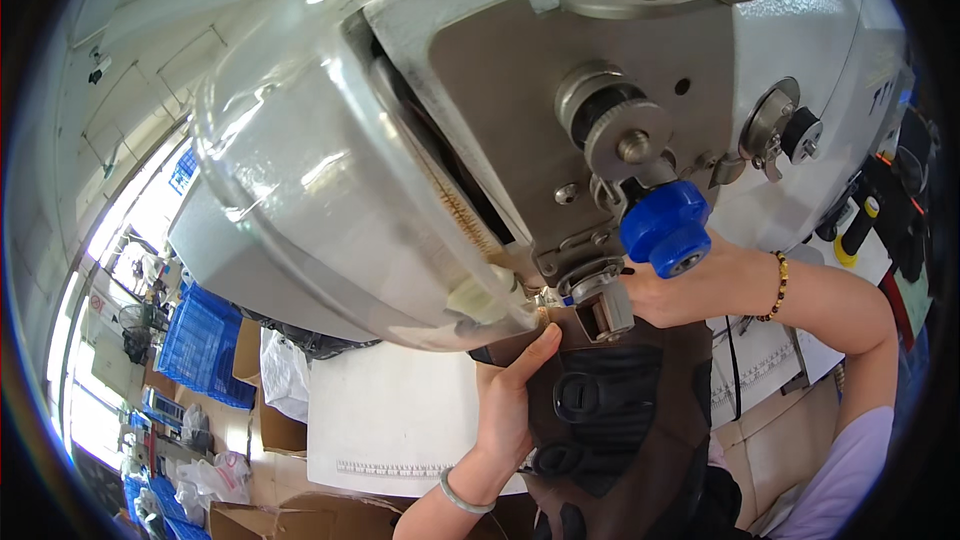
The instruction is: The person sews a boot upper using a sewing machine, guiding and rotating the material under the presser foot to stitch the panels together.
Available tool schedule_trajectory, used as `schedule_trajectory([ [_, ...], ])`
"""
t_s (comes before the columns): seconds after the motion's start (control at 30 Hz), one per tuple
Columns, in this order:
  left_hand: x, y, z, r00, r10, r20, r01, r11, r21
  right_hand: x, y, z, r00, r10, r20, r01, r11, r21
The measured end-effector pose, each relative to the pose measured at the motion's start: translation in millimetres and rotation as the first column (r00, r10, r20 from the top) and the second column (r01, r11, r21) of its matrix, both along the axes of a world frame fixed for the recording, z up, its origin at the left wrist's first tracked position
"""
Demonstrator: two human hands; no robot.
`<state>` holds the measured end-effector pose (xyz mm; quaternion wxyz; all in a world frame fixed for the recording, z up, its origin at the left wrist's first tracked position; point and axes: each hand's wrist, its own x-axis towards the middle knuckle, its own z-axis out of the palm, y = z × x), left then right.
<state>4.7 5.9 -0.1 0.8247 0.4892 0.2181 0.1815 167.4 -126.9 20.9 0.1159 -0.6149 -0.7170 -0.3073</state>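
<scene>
My left hand (508, 395) pinches the brown-and-black panel (662, 415) at three o'clock, long axis twelve-to-six; my right hand's (668, 285) grip I can't tell.

You had a brown workpiece (615, 415) with black panels at the frame's lower centre. Your beaded bracelet (777, 286), right of centre, mixed yellow and black; your bangle (464, 495), lower centre, was pale. Your lower-right sleeve (838, 480) was lilac, the central knob (664, 226) bright blue.
</scene>
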Motion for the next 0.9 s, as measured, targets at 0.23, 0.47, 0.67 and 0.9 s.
schedule_trajectory([
  [0.23,-0.5,1.5,1.0,1.0,-0.001,-0.006,0.001,1.0,0.003,-1.4,1.0,1.3,0.998,0.032,-0.055,-0.03,0.999,0.043],
  [0.47,2.9,2.8,1.5,1.0,0.005,0.003,-0.005,0.999,0.034,2.3,2.4,-0.6,0.997,0.0,-0.073,0.002,1.0,0.028],
  [0.67,3.1,2.4,6.6,0.999,0.014,-0.04,-0.012,0.998,0.055,5.5,3.7,-3.3,0.996,0.004,-0.093,-0.003,1.0,0.016],
  [0.9,6.9,6.0,6.8,0.999,0.036,-0.038,-0.03,0.989,0.146,0.0,3.6,0.2,0.996,-0.011,-0.091,0.011,1.0,0.005],
])
